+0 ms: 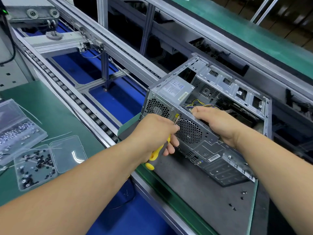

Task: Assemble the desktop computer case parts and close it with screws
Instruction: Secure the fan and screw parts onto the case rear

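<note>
workbench [211, 192]: screwdriver [156, 154] within left fingers [171, 146]

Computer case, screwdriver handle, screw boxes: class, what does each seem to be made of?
Computer case: bare sheet metal, probably steel; dull grey, punched vent holes.
Screwdriver handle: likely moulded plastic or rubber; matte yellow and grey.
Screw boxes: clear plastic; contents show through, lid glints.

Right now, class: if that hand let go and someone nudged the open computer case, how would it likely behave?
The computer case is sheet metal with a power supply fitted, so probably stiff and fairly heavy. It lies broad on the grey mat, so likelier to slide than tip. The right hand steadies its edge.
</note>
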